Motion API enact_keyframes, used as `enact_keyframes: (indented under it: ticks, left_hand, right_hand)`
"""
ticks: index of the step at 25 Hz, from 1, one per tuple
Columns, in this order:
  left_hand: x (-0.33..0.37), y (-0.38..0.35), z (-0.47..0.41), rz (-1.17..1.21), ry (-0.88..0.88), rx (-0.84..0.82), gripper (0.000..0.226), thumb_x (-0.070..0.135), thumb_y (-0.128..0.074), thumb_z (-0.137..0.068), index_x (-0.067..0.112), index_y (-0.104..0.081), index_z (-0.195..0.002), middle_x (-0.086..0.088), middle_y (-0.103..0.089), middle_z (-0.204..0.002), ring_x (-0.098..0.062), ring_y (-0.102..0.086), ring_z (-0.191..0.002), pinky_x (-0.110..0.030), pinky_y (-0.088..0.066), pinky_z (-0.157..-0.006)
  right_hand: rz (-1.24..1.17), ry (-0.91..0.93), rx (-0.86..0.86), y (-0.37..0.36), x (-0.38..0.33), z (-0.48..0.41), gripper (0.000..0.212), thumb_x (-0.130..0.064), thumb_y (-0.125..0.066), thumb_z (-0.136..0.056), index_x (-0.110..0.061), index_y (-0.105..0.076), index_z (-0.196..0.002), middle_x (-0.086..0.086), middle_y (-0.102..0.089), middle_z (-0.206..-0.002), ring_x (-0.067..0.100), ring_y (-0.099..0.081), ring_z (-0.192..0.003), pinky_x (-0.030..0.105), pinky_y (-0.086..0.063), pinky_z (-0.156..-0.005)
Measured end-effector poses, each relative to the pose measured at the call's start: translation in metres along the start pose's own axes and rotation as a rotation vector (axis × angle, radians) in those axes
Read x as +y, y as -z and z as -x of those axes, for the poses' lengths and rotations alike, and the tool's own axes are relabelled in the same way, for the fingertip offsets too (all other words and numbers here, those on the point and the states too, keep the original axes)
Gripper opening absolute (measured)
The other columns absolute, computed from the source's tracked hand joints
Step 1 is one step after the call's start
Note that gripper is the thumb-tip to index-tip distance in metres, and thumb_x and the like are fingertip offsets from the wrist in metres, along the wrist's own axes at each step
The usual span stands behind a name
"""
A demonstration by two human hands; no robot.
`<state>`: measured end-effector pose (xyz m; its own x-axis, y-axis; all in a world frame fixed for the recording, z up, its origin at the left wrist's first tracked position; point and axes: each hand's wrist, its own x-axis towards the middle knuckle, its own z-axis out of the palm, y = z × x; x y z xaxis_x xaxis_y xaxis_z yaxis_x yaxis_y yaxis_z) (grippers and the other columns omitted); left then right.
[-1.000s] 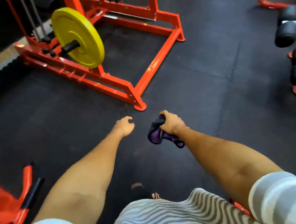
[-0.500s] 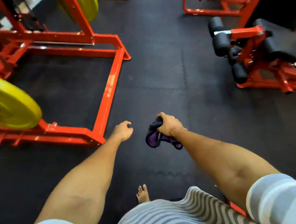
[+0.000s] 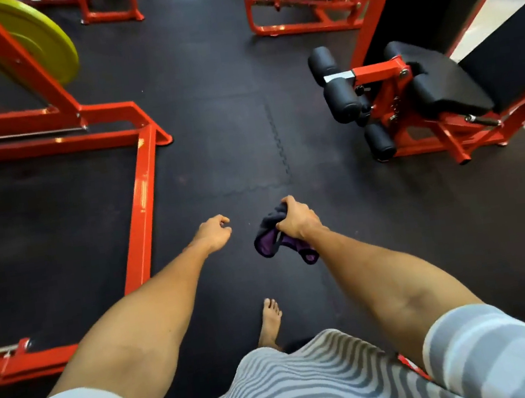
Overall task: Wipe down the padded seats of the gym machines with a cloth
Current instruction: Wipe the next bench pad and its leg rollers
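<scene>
Head view: at centre frame the right hand [image 3: 297, 219] grips a bunched purple cloth [image 3: 268, 241], fingers curled round it, likely so it hangs clear of the floor [image 3: 227, 120] while carried. Just left of it, the left hand [image 3: 214, 235] hangs loosely curled and holds nothing. The nearest padded seat [image 3: 450, 87] sits upper right, well apart, and is probably the next target. 1 bare foot [image 3: 270, 323] shows lower centre.

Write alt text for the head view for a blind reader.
A person's right hand holds a bunched purple cloth while the left hand hangs empty, fingers loosely curled, over a black floor. Ahead on the right stands a red machine with a black padded seat; on the left, a red frame carries a yellow weight plate.
</scene>
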<state>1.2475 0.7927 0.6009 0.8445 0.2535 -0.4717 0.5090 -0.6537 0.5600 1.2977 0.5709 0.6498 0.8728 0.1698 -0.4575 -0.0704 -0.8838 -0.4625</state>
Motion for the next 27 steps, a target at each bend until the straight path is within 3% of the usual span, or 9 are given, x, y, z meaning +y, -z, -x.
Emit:
enact_keyframes:
  ticks: [4,15,20,27]
  left_hand:
    - [0.048,0.062,-0.089,-0.005,-0.009,-0.004,0.036,0.021,-0.057,-0.099,0.018,-0.061,-0.135,-0.008,-0.060,-0.141,-0.027,-0.054,-0.130,-0.032,-0.041,-0.109]
    - [0.199,0.234,-0.326,0.030,-0.182,0.147,0.034,0.018,-0.057,-0.098,0.017,-0.063,-0.131,-0.004,-0.065,-0.133,-0.023,-0.058,-0.124,-0.023,-0.040,-0.097]
    - [0.265,0.293,-0.455,0.046,-0.292,0.158,0.032,0.019,-0.055,-0.097,0.018,-0.064,-0.128,-0.004,-0.064,-0.133,-0.024,-0.058,-0.123,-0.027,-0.042,-0.101]
    - [0.334,0.352,-0.586,0.002,-0.326,0.086,0.032,0.018,-0.054,-0.097,0.015,-0.063,-0.128,-0.005,-0.065,-0.131,-0.024,-0.058,-0.122,-0.029,-0.044,-0.101]
  right_hand:
    - [-0.041,0.011,0.001,0.042,-0.038,-0.093,0.053,-0.021,-0.064,-0.085,-0.024,-0.045,-0.135,0.006,-0.058,-0.130,0.027,-0.056,-0.100,0.037,-0.048,-0.081]
    - [-0.112,0.047,0.215,0.215,-0.151,-0.320,0.056,-0.023,-0.063,-0.083,-0.026,-0.046,-0.136,0.008,-0.059,-0.131,0.033,-0.059,-0.115,0.036,-0.047,-0.087]
    - [-0.113,0.037,0.329,0.285,-0.207,-0.442,0.055,-0.023,-0.064,-0.081,-0.027,-0.047,-0.133,0.009,-0.061,-0.130,0.034,-0.061,-0.113,0.038,-0.051,-0.090]
    - [-0.113,-0.013,0.349,0.347,-0.252,-0.559,0.056,-0.026,-0.064,-0.079,-0.029,-0.046,-0.132,0.008,-0.062,-0.125,0.032,-0.062,-0.107,0.035,-0.047,-0.079]
